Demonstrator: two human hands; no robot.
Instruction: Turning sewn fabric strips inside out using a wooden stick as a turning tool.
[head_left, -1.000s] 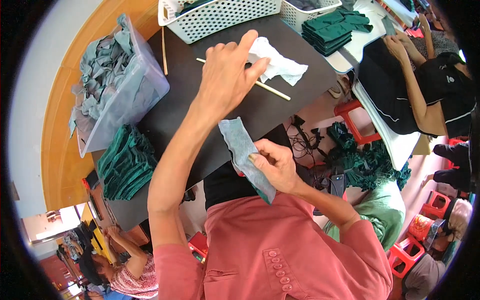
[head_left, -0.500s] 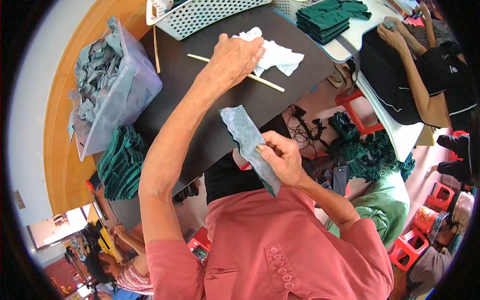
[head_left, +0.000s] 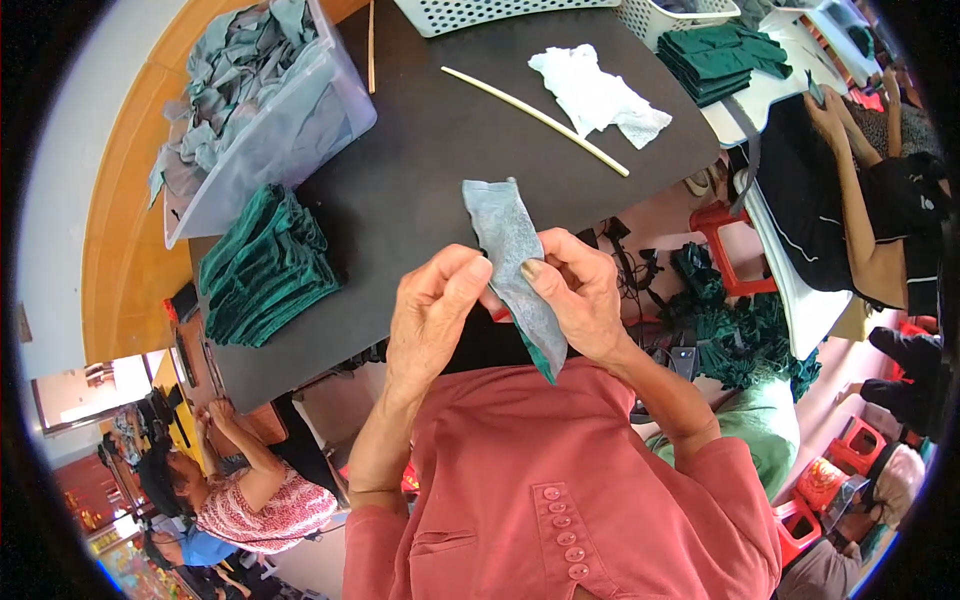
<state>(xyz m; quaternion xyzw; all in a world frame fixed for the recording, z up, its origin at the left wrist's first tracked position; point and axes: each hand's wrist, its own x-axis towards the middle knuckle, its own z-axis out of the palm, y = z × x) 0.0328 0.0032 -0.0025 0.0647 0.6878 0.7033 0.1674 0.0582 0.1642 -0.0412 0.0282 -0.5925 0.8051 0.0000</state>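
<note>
A narrow fabric strip, grey on the face I see and dark green along its edge and lower end, is held up in front of my chest. My right hand pinches its right side between thumb and fingers. On the opposite edge my left hand is closed, thumb against fingers, at the strip's left side. Beyond them, a thin pale stick lies slanted on the dark table. A crumpled white cloth rests just past the stick, touching or close to its far end.
At left stands a clear plastic bin heaped with grey-green fabric, beside a stack of green velvet pieces. A white perforated basket sits at the far edge. Folded green cloth lies at right, near a co-worker's arm.
My left hand has left the white cloth and come back to the strip's left edge. The strip stays in my right hand. The view has shifted, showing more of the table's left side.
</note>
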